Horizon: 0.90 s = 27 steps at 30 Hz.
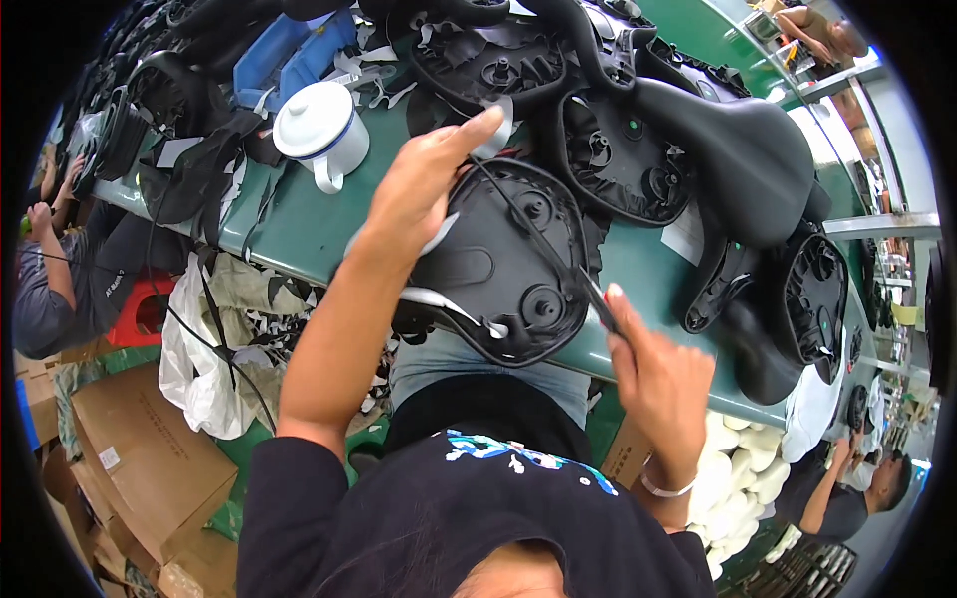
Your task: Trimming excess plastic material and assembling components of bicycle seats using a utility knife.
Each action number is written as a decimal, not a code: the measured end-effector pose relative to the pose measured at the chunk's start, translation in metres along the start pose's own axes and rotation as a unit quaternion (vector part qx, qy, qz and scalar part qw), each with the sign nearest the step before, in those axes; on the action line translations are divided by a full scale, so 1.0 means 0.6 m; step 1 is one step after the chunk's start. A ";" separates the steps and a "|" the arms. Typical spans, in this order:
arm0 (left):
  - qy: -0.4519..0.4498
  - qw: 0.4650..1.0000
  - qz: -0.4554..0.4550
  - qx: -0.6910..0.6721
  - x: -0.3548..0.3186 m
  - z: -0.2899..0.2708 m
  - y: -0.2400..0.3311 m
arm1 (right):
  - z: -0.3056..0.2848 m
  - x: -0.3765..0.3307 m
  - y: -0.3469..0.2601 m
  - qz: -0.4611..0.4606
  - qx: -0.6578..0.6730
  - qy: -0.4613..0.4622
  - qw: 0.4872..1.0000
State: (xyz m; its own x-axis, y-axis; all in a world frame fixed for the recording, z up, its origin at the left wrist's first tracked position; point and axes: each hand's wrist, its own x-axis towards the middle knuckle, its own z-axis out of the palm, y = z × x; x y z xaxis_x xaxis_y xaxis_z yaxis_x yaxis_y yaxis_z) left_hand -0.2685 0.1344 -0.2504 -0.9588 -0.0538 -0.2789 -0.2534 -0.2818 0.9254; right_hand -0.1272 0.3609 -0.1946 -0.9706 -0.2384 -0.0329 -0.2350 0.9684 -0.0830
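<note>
My left hand (414,189) lies flat on the underside of a black bicycle saddle (508,264) that rests upside down on the green table (299,224). Its fingers pinch a strip of white trim near the saddle's upper rim. My right hand (663,374) holds a thin dark tool (598,304) against the saddle's right edge. A thin cord runs across the saddle base from my left fingers toward the tool. Another white strip curls along the saddle's near edge.
Several more black saddles (738,159) lie on the table beyond and to the right. A white lidded mug (319,125) stands at the left, near blue trays (289,55). Cardboard boxes (140,458) and a white bag sit on the floor. Other people sit at left and lower right.
</note>
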 end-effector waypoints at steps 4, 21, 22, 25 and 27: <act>-0.011 0.983 -0.050 -0.176 -0.102 -0.053 -0.053 | -0.013 0.096 0.094 -0.120 -0.042 -0.023 0.992; -0.323 0.799 0.127 -0.491 -0.013 -0.110 0.075 | -0.030 0.040 0.130 -0.116 -0.016 -0.089 0.989; -0.256 0.854 0.001 -0.454 -0.011 -0.057 0.069 | -0.026 0.033 0.141 -0.098 0.011 -0.087 0.991; -0.267 0.853 0.312 0.324 -0.015 0.036 0.004 | -0.053 0.076 0.141 -0.113 0.053 -0.130 0.984; -0.247 0.725 0.374 0.523 -0.035 0.061 -0.005 | -0.040 0.086 0.165 -0.117 0.159 -0.151 0.969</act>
State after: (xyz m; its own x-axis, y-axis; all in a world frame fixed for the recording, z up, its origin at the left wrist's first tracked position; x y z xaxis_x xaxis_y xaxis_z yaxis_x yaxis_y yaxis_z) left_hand -0.2522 0.1718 -0.2379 -0.7423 0.6050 0.2881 0.6496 0.5440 0.5311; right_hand -0.2020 0.4459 -0.1805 -0.8218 -0.5058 -0.2623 -0.3726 0.8254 -0.4241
